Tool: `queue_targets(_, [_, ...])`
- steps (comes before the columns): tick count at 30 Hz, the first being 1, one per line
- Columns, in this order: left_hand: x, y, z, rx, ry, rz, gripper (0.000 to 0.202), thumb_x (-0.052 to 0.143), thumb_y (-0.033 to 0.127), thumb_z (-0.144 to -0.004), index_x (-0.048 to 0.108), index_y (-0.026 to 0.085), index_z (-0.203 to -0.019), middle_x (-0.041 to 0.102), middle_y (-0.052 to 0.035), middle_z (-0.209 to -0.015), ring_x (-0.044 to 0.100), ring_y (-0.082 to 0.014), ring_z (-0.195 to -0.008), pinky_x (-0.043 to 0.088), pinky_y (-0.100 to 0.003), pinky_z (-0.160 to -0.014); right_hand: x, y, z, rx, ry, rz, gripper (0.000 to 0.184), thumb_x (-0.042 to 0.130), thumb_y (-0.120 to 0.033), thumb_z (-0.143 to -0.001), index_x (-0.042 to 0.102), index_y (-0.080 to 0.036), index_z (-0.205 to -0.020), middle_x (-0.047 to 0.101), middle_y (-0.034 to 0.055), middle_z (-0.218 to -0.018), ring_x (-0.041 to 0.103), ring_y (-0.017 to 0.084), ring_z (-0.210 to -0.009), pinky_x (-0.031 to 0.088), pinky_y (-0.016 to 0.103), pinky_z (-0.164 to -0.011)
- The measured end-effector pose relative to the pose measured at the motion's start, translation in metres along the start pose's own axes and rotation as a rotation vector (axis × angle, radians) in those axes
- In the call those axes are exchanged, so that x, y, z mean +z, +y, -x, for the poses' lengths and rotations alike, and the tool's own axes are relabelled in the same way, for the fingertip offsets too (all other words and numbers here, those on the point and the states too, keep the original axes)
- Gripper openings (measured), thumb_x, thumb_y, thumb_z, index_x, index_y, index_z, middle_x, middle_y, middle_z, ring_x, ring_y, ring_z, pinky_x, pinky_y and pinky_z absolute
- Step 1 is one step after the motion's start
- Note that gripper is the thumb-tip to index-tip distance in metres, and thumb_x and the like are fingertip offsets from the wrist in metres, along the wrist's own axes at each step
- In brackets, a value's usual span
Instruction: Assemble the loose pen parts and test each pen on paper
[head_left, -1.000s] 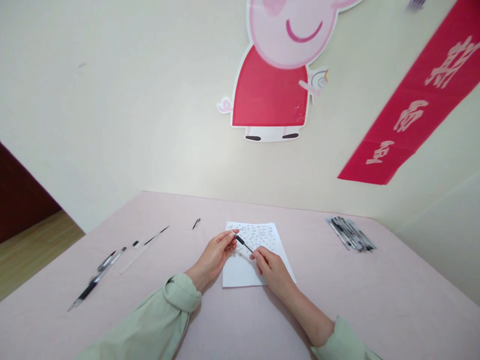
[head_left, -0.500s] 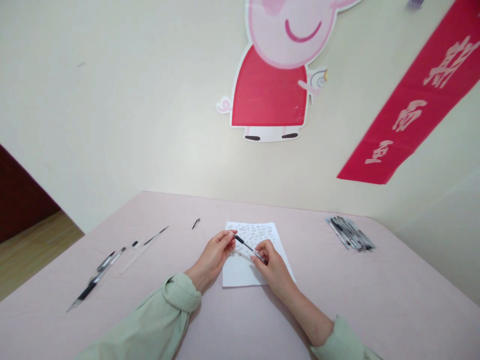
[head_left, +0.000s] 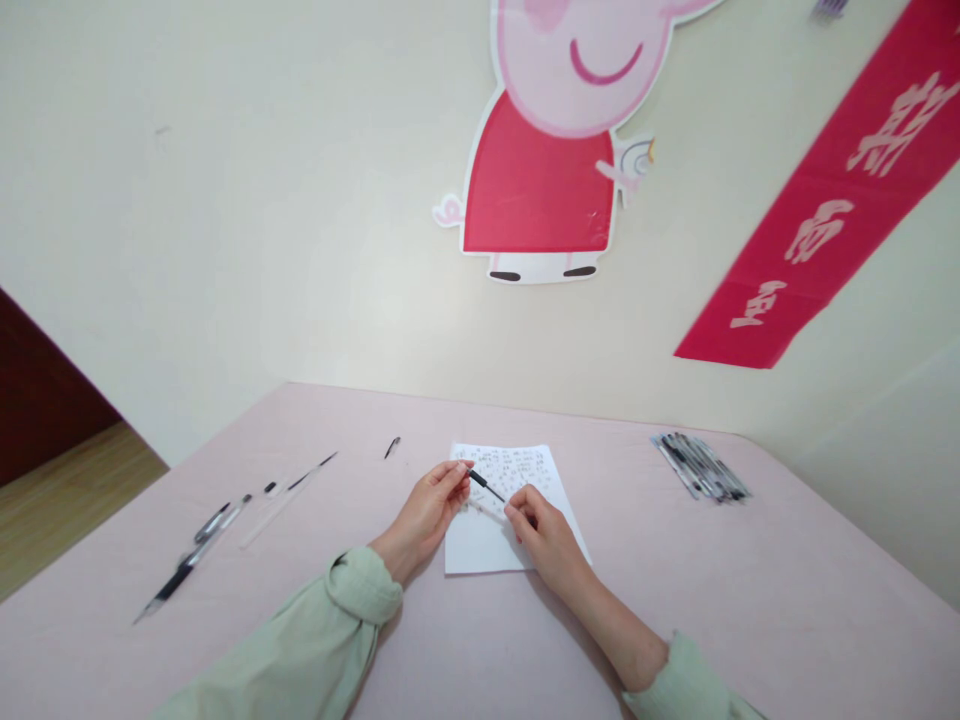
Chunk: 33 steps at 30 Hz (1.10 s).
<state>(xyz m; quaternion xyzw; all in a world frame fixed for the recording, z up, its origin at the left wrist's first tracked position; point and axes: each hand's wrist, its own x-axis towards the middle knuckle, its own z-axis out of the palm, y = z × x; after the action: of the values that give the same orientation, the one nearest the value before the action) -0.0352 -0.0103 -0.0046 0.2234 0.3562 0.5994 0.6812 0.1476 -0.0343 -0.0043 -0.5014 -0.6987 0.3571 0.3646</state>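
Observation:
Above a sheet of handwritten paper (head_left: pixel 495 548), my left hand (head_left: pixel 429 512) pinches one end of a slim black pen (head_left: pixel 478 478). Its thicker dark part shows at my left fingertips, and a thin dark rod, perhaps the refill, slants down to the right. My right hand (head_left: pixel 546 530) is closed at the lower end of that rod, with thumb and forefinger pressed together. Whatever part of the pen lies inside the right fingers is hidden.
Left on the pink tablecloth lie a pen with a black grip (head_left: pixel 178 578), a pen cap (head_left: pixel 212 523), a clear tube (head_left: pixel 262 524), a thin refill (head_left: pixel 313 470) and a small black cap (head_left: pixel 393 447). A bundle of several pens (head_left: pixel 701 468) lies at right.
My right fingers have shifted slightly up and left along the rod and closed more tightly. The dark piece that showed between them is now hidden. My left hand stays put.

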Motion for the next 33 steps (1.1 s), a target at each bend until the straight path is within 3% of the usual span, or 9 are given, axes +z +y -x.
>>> queue_targets(4, [0.0005,0.0008,0.0008,-0.013,-0.002,-0.006,0.026,0.084,0.025,-0.062,0.072,0.013,-0.082,0.063,0.0009,-0.074,0.056,-0.0045,-0.067,0.048,-0.014,-0.067,0.0,0.0002,-0.0001,0.041,-0.05,-0.003,0.031,0.036,-0.037,-0.094,0.056,-0.021,-0.076,0.046,-0.0055,-0.051,0.046,0.015,-0.052,0.035,0.026,-0.059])
queue_targets(10, [0.0018,0.0019,0.002,-0.008,-0.006,-0.013,0.028,0.085,0.027,-0.061,0.072,0.014,-0.082,0.062,0.0012,-0.074,0.056,-0.0047,-0.068,0.048,-0.014,-0.069,0.0001,0.0003,0.0,0.005,0.013,-0.001,0.015,0.052,-0.036,-0.086,0.049,-0.022,-0.081,0.045,-0.0066,-0.059,0.044,0.014,-0.056,0.032,0.024,-0.056])
queue_targets(16, [0.0003,0.0013,0.0004,0.001,-0.008,-0.007,0.03,0.085,0.031,-0.059,0.072,0.013,-0.079,0.061,0.0013,-0.073,0.054,-0.0047,-0.067,0.047,-0.014,-0.066,-0.0007,-0.0015,0.0002,0.019,-0.04,0.014,0.025,0.042,-0.034,-0.091,0.047,-0.022,-0.07,0.047,-0.0051,-0.056,0.047,0.014,-0.057,0.034,0.025,-0.06])
queue_targets(22, [-0.0025,-0.0006,-0.0005,-0.034,-0.049,-0.063,0.031,0.08,0.035,-0.066,0.073,0.015,-0.089,0.063,-0.0005,-0.079,0.054,-0.0066,-0.072,0.046,-0.017,-0.071,0.0,0.0,0.0008,0.012,-0.049,0.033,0.023,0.044,-0.034,-0.09,0.049,-0.021,-0.072,0.046,-0.005,-0.058,0.046,0.013,-0.058,0.032,0.024,-0.058])
queue_targets(33, [-0.0058,-0.0006,-0.0026,-0.025,-0.059,-0.157,0.028,0.076,0.037,-0.07,0.073,0.016,-0.087,0.065,-0.0025,-0.083,0.053,-0.0091,-0.073,0.045,-0.022,-0.072,-0.0023,-0.0028,0.002,0.003,-0.085,0.054,0.023,0.043,-0.032,-0.091,0.053,-0.021,-0.073,0.047,-0.0045,-0.058,0.047,0.014,-0.059,0.032,0.025,-0.06])
